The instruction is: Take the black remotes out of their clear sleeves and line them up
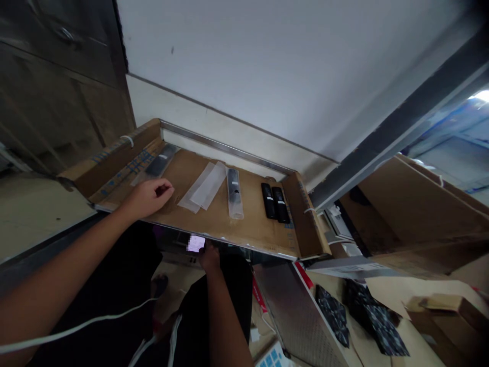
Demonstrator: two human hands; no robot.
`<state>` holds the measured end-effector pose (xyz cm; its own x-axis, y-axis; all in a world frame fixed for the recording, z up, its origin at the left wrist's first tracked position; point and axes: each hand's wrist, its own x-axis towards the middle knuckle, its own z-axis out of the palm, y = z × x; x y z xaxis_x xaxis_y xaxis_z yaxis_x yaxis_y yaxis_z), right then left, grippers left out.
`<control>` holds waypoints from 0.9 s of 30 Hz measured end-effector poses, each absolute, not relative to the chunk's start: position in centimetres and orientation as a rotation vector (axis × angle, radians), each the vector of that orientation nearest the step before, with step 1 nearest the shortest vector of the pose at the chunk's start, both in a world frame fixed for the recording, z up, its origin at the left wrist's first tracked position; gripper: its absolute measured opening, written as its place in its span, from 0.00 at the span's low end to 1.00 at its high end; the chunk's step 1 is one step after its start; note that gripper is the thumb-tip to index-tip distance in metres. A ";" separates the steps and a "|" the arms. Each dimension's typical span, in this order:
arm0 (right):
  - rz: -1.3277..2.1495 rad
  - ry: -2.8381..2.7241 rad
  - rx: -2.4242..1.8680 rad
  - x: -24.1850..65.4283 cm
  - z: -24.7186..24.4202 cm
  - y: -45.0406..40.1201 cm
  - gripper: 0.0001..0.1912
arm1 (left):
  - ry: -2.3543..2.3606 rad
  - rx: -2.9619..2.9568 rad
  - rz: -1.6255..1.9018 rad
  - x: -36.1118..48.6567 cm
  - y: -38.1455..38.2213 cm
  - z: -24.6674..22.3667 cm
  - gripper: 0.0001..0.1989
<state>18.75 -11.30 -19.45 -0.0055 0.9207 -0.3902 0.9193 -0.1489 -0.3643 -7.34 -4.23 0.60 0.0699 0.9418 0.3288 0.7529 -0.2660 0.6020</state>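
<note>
My left hand (153, 198) hovers over the left front of a cardboard-lined tray (252, 232), its fingers curled in and nothing visible in them. Close behind it lies a black slim device (158, 164) in a clear sleeve. Below the tray's front edge, my right hand (210, 256) grips what looks like a phone with a lit screen (196, 243). Two frosted empty sleeves (208, 186) overlap mid-tray. Beside them a black device in a sleeve (234, 191) lies lengthwise. Two bare black devices with white labels (275, 203) lie side by side to the right.
Folded cardboard walls (305, 216) bound the tray at both ends, and a white panel (229, 66) rises behind it. To the lower right are black patterned packages (376, 318) and a cardboard box (446, 316). A white cable (95, 321) crosses my lap.
</note>
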 end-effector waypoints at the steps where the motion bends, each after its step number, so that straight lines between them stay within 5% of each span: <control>1: 0.869 -2.056 -2.180 18.8 -19.6 -11.4 0.31 | 1.707 2.079 0.989 -7.4 -4.2 0.5 0.15; 12: 0.860 -2.170 -1.995 18.8 -21.1 -11.3 0.40 | 1.723 2.059 0.979 -7.4 -4.2 0.5 0.15; 27: 0.860 -2.039 -2.136 19.0 -19.0 -11.0 0.30 | 1.729 2.033 0.992 -7.4 -4.2 0.3 0.15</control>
